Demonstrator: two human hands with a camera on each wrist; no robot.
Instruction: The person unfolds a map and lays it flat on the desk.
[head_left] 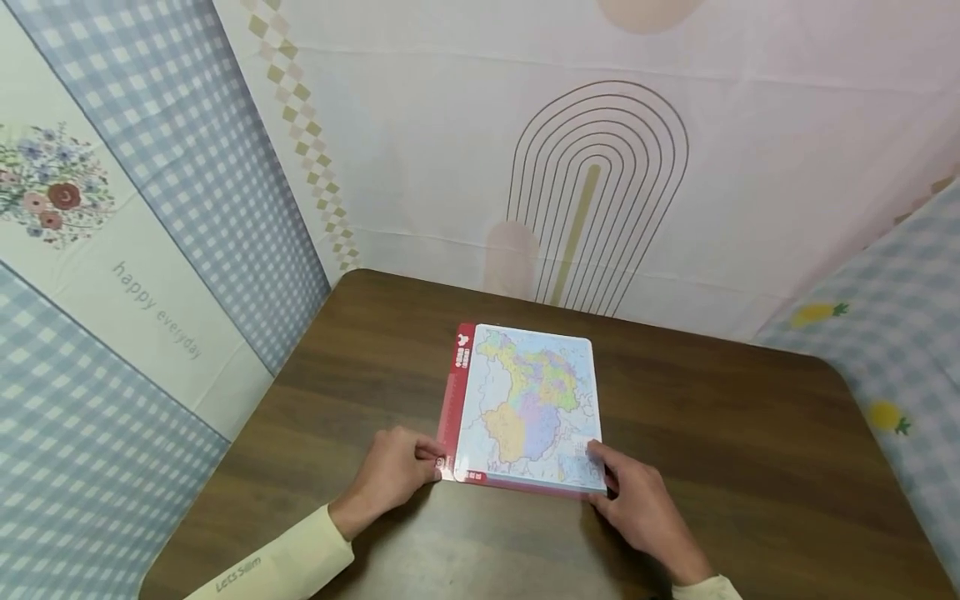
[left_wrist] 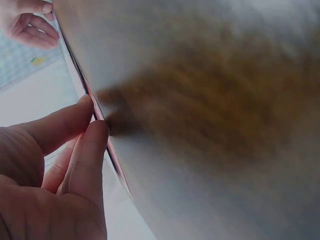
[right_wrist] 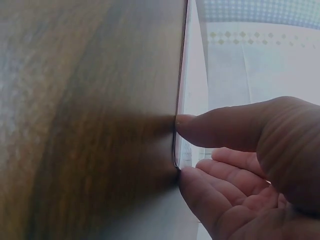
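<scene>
A rectangular map (head_left: 536, 400), printed in pastel colours, lies flat on the table with a red strip (head_left: 451, 404) along its left side. Pinkish edging shows along the near side, below the upper sheet. At the near left corner, my left hand (head_left: 401, 467) holds the map between thumb and fingertips. My right hand (head_left: 637, 504) holds the near right corner, its thumb at the near edge and its forefinger at the right edge. The right wrist view shows that thumb (right_wrist: 200, 127) and forefinger tip pressed against the thin edge.
The brown wooden table (head_left: 712, 417) extends around the map on all sides. Behind it hangs a pale cloth (head_left: 420, 150) with an arch pattern. Blue checked cloth (head_left: 180, 108) hangs at the left, and more hangs at the right with pineapple prints.
</scene>
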